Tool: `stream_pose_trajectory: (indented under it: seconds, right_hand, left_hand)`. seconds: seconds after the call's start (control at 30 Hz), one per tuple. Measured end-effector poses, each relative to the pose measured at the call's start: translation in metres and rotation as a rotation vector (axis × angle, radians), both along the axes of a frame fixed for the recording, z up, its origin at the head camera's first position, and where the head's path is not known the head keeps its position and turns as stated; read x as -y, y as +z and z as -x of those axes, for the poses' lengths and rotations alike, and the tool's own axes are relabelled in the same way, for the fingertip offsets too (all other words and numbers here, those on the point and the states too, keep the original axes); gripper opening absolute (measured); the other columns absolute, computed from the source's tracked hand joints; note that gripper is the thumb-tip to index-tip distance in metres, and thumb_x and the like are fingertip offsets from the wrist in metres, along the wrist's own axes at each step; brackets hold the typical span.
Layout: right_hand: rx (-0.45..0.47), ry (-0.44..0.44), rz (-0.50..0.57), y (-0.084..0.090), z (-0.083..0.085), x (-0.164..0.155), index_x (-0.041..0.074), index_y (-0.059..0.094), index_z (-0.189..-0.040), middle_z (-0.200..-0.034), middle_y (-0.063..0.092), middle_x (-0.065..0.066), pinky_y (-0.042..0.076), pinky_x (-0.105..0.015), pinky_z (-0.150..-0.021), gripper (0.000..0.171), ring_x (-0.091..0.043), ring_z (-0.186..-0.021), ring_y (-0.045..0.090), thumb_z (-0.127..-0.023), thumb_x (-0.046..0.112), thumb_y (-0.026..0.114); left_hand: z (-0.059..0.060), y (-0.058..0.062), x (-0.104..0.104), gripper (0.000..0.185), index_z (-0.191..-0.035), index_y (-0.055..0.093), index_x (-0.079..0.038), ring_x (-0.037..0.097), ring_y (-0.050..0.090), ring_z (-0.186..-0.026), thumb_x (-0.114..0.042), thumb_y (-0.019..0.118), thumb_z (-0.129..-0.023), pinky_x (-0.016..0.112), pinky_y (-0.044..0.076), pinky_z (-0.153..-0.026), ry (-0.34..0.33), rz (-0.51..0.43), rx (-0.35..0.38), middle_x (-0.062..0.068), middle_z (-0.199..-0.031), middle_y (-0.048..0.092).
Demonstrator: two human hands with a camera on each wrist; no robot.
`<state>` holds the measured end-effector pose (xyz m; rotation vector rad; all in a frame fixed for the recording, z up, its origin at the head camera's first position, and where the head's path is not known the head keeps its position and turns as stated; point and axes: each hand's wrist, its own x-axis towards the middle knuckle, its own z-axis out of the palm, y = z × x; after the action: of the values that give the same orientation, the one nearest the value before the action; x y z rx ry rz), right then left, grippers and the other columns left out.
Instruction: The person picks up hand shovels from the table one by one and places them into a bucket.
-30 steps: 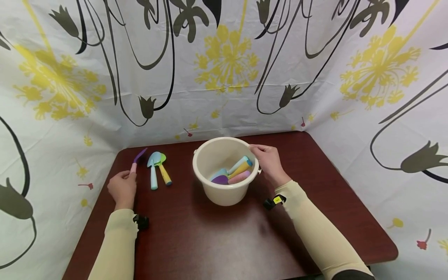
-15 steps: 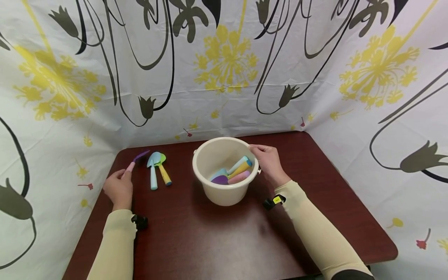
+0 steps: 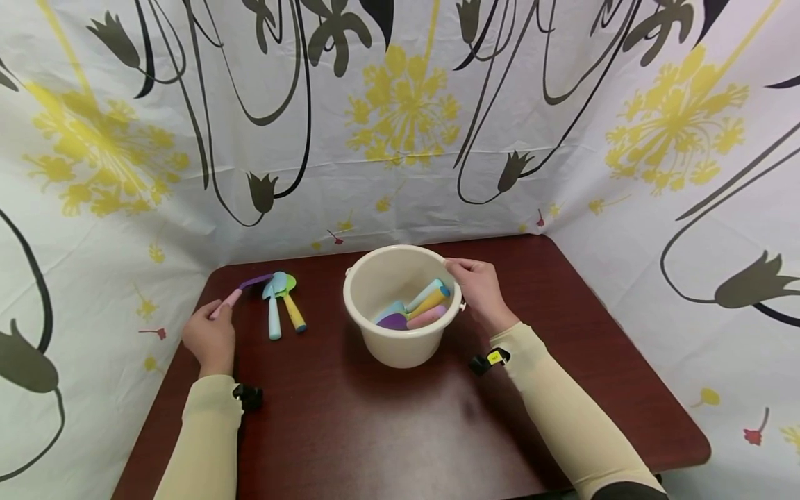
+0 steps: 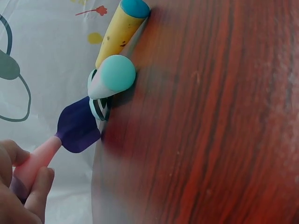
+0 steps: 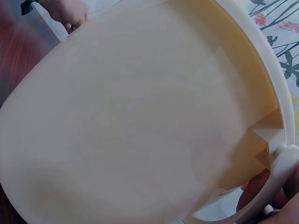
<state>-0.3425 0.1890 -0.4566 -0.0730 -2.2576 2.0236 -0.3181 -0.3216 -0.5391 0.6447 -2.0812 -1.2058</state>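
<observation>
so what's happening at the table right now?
A person sits at a dark wooden table. The left hand holds a toy tool with a pink handle and purple blade, its blade near two more toy shovels lying side by side on the table. The right hand grips the rim of a cream bucket, which stands upright and already holds several coloured toy tools.

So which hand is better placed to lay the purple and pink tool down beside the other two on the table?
Left. The left hand already holds the purple tool by its pink handle, right beside the blue tool and yellow tool. The right hand grips the bucket rim.
</observation>
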Motion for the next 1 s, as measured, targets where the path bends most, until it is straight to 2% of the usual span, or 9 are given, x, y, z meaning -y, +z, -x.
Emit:
stream_pose_trajectory:
  seconds: [0.23,0.47,0.53,0.6,0.7,0.83,1.0]
  right_hand:
    - [-0.002,-0.010,-0.002,-0.001,0.000,0.000,0.002,0.082,-0.128,-0.123,0.079,-0.020,0.063,-0.025,-0.077,0.036,-0.015,-0.098,0.077,-0.105,0.030,0.077]
    - [-0.010,-0.003,-0.005,-0.001,0.000,0.000,0.002,0.081,-0.128,-0.124,0.079,-0.021,0.064,-0.026,-0.077,0.037,-0.016,-0.096,0.078,-0.106,0.031,0.077]
    - [-0.010,-0.003,-0.006,-0.001,0.000,0.000,0.002,0.081,-0.128,-0.124,0.079,-0.021,0.064,-0.025,-0.077,0.037,-0.015,-0.096,0.078,-0.106,0.030,0.076]
    - [-0.011,-0.002,-0.001,-0.001,0.001,0.001,0.001,0.081,-0.128,-0.125,0.079,-0.020,0.064,-0.025,-0.077,0.036,-0.015,-0.097,0.077,-0.106,0.029,0.076]
    - [-0.012,0.001,0.000,-0.001,0.001,0.001,0.001,0.081,-0.129,-0.125,0.078,-0.021,0.063,-0.025,-0.078,0.037,-0.015,-0.097,0.077,-0.106,0.030,0.076]
    - [-0.014,0.001,0.008,-0.002,0.001,0.001,0.001,0.081,-0.129,-0.124,0.079,-0.022,0.064,-0.025,-0.077,0.038,-0.015,-0.097,0.077,-0.106,0.030,0.077]
    - [-0.012,0.001,0.013,-0.003,0.001,0.000,0.001,0.081,-0.129,-0.124,0.078,-0.022,0.063,-0.025,-0.077,0.038,-0.016,-0.098,0.077,-0.106,0.031,0.077]
  left_hand:
    - [-0.001,0.003,-0.001,0.035,-0.132,0.079,0.000,0.044,0.070,-0.124,-0.022,0.071,-0.106,0.059,0.052,-0.107,-0.014,0.008,-0.014,0.024,-0.130,0.076]
    - [-0.002,0.005,-0.002,0.031,-0.127,0.081,0.001,0.045,0.072,-0.116,-0.018,0.073,-0.104,0.057,0.053,-0.100,-0.006,0.054,-0.066,0.026,-0.122,0.078]
    - [-0.002,0.007,-0.002,0.032,-0.128,0.081,0.000,0.044,0.072,-0.116,-0.020,0.072,-0.105,0.056,0.053,-0.099,-0.011,0.057,-0.062,0.025,-0.123,0.078]
    - [-0.003,0.010,-0.003,0.033,-0.130,0.081,-0.002,0.043,0.073,-0.116,-0.023,0.072,-0.106,0.053,0.054,-0.097,-0.012,0.060,-0.054,0.024,-0.125,0.078]
    - [-0.005,0.015,-0.005,0.036,-0.133,0.080,-0.004,0.039,0.072,-0.112,-0.028,0.071,-0.107,0.039,0.054,-0.087,-0.022,0.048,-0.042,0.021,-0.128,0.078]
    - [-0.007,0.024,-0.007,0.036,-0.131,0.081,-0.005,0.033,0.072,-0.108,-0.030,0.072,-0.107,0.024,0.046,-0.079,-0.025,0.057,-0.057,0.018,-0.127,0.079]
    - [-0.008,0.036,-0.009,0.036,-0.130,0.082,-0.007,0.031,0.068,-0.103,-0.033,0.073,-0.106,0.023,0.046,-0.077,-0.039,0.072,-0.087,0.017,-0.125,0.079]
